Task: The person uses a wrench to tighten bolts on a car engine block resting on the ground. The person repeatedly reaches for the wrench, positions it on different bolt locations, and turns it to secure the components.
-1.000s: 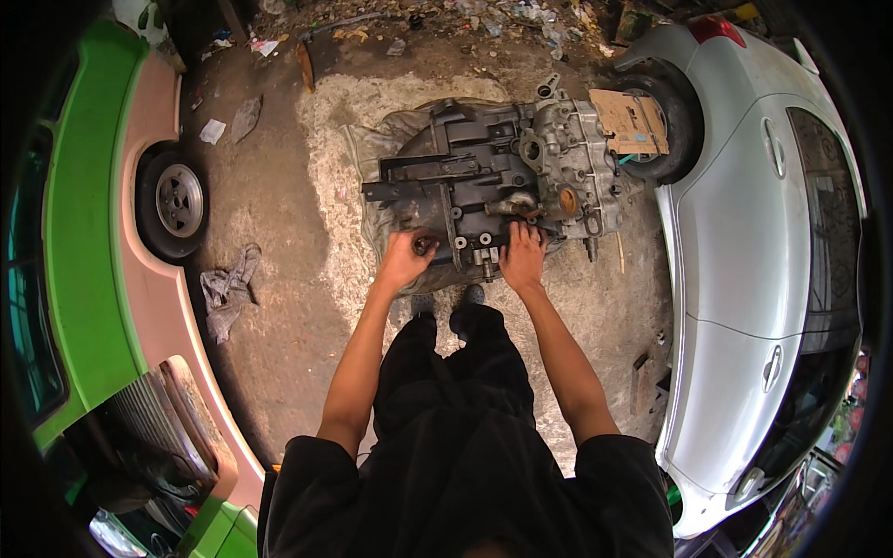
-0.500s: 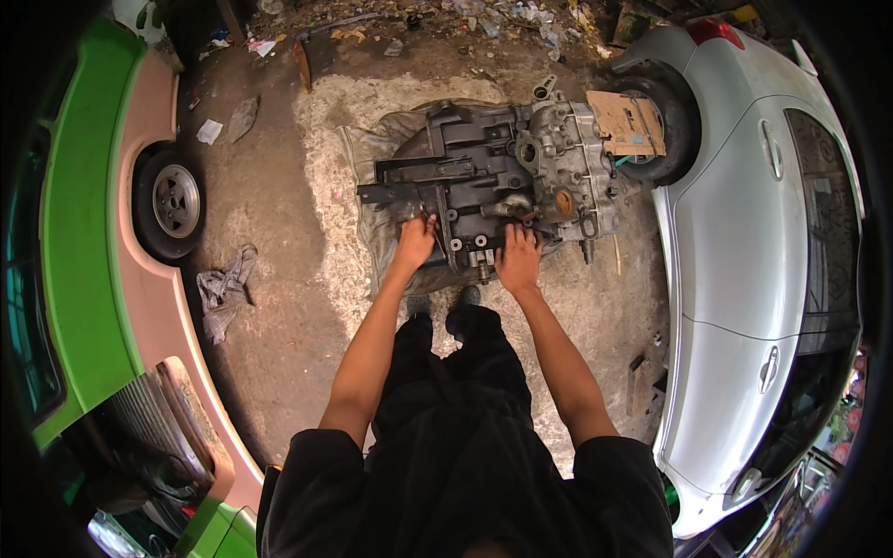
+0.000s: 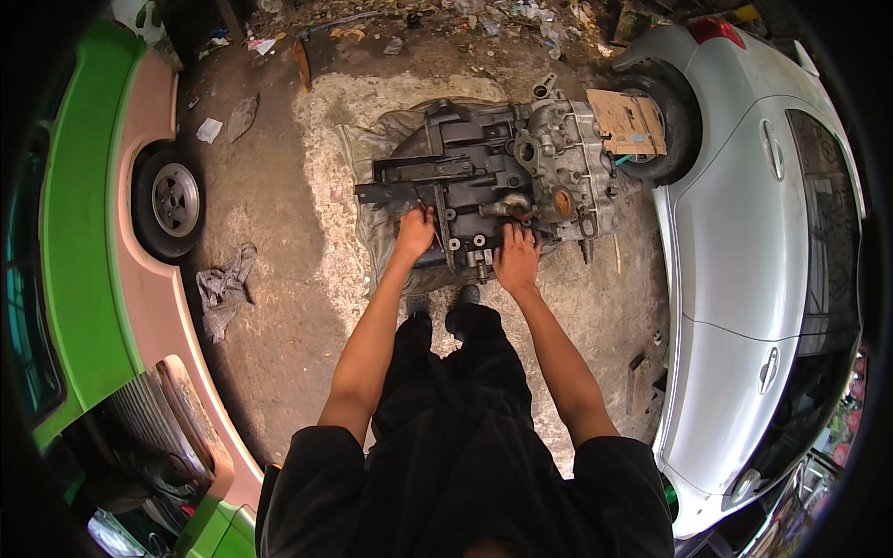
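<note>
A large engine assembly (image 3: pixel 484 167), with dark casing and a pale metal section (image 3: pixel 567 158) on its right, lies on a crumpled grey sheet (image 3: pixel 358 149). My left hand (image 3: pixel 415 232) is closed at the casing’s lower left, beside an upright dark bracket (image 3: pixel 442 223); what its fingers hold is too small and dark to make out. To its right, my right hand (image 3: pixel 517 253) rests with slightly bent, separated fingers on the casing’s near edge, below a pipe fitting (image 3: pixel 512 206).
A green-and-pink vehicle (image 3: pixel 84 288) stands at left, a silver car (image 3: pixel 735 251) at right. Cardboard (image 3: pixel 625 121) leans by the car’s wheel. A grey rag (image 3: pixel 223 288) lies on the concrete (image 3: pixel 260 372). Litter (image 3: pixel 493 23) is scattered beyond the engine.
My left hand has moved forward along the casing, up beside the upright bracket. My right hand has shifted slightly left, staying on the casing’s near edge.
</note>
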The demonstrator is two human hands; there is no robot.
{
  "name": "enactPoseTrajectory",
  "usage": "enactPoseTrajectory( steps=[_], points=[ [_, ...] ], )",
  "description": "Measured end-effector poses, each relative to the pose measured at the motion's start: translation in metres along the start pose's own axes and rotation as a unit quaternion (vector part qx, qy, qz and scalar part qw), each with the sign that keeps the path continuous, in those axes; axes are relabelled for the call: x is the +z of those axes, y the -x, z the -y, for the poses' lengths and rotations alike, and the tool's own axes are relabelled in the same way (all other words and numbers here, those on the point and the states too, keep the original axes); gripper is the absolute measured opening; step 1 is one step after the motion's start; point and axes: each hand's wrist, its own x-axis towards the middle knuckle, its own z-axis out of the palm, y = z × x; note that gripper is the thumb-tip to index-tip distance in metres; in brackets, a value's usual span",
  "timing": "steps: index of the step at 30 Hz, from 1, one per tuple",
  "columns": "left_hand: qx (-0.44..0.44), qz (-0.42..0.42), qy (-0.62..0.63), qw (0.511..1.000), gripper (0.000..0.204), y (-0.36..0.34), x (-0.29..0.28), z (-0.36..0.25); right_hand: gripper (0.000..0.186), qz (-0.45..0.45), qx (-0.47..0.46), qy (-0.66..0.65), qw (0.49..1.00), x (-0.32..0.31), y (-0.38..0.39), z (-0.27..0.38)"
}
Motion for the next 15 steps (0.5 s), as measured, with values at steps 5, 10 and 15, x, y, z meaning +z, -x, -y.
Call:
enactPoseTrajectory(
  steps=[5, 10, 15],
  points=[
    [0.019, 0.029, -0.121, 0.992, 0.04, -0.006, 0.0, -0.002, 0.049, -0.006, -0.004, -0.001, 1.0, -0.001, 0.001, 0.001],
    [0.047, 0.0, -0.136, 0.99, 0.039, -0.003, 0.001, -0.007, 0.051, 0.0, -0.007, 0.013, 1.0, 0.001, 0.001, -0.001],
    [0.13, -0.066, -0.069, 0.987, 0.026, 0.041, -0.002, -0.009, 0.052, 0.0, -0.003, 0.019, 1.0, 0.005, 0.001, -0.001]
  ],
)
